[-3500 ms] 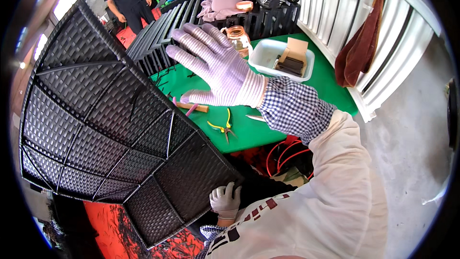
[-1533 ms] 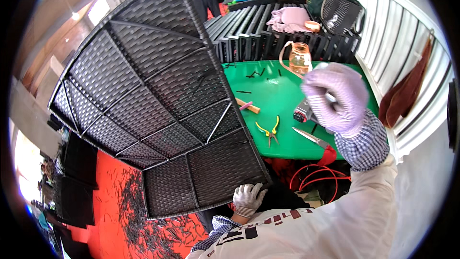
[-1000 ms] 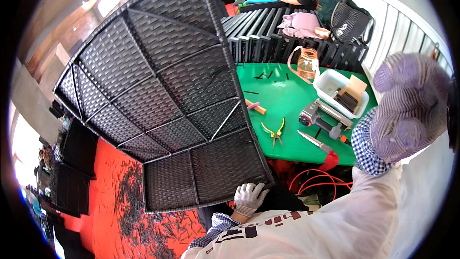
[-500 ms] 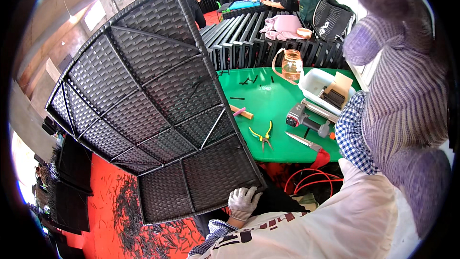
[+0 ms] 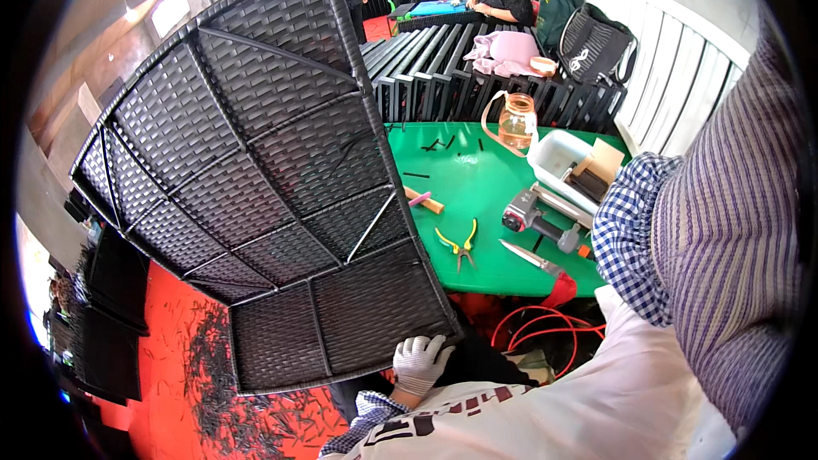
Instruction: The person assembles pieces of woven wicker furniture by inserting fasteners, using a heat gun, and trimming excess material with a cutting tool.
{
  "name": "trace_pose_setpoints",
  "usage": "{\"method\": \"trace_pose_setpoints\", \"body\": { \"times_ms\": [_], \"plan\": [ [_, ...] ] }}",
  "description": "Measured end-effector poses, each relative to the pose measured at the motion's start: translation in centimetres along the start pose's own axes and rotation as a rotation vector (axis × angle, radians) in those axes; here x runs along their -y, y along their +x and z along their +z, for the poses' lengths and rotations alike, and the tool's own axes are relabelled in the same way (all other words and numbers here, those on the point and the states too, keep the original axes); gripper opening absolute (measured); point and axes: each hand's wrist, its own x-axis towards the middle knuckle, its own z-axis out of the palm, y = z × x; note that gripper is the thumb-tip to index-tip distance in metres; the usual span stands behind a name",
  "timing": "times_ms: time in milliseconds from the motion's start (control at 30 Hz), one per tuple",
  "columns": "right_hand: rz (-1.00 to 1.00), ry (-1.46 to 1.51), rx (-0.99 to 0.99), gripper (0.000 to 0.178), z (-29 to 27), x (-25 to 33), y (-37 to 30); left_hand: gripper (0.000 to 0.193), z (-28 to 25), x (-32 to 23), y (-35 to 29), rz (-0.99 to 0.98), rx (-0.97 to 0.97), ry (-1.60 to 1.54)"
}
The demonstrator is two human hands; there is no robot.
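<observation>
A large black woven wicker panel (image 5: 256,145) on a ribbed frame stands tilted in front of me, from the lower middle to the upper left. My left hand (image 5: 420,363), in a pale striped glove, has its fingers curled over the panel's lower right edge. Very near the camera, my right hand (image 5: 724,230) fills the right side, in a purple-and-white striped glove below a blue checked cuff. Its fingers run out of the picture, so what it holds, if anything, cannot be seen. The right forearm is beside the green table (image 5: 443,277).
Yellow-handled pliers (image 5: 460,244), scissors (image 5: 532,257), a nail gun (image 5: 541,220), a white bin (image 5: 558,162) and an orange jar (image 5: 516,122) lie on the table. Red hose (image 5: 545,315) coils below. Black strips (image 5: 221,392) litter the red floor. Two people are behind stacked black frames (image 5: 426,51).
My right hand's fingers, blurred in view before, have moved up and out of the picture at the right. The panel appears slightly further left; my left hand keeps its place on the edge.
</observation>
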Motion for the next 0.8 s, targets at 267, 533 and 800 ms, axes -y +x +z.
{"method": "trace_pose_setpoints", "body": {
  "times_ms": [267, 533, 800],
  "plan": [
    [0.069, -0.046, -0.029, 0.042, -1.9, -1.7, 3.8, 0.029, -1.4, -1.0, 0.3, 0.007, 0.072, 0.108],
    [0.124, -0.099, -0.031, 0.042, -4.6, -2.0, 4.1, 0.032, 3.0, 0.0, -2.8, 0.088, -0.057, 0.144],
    [0.026, -0.107, 0.002, 0.042, -1.9, -3.5, 4.4, 0.027, -2.2, -0.4, 0.4, -0.044, 0.008, 0.013]
  ]
}}
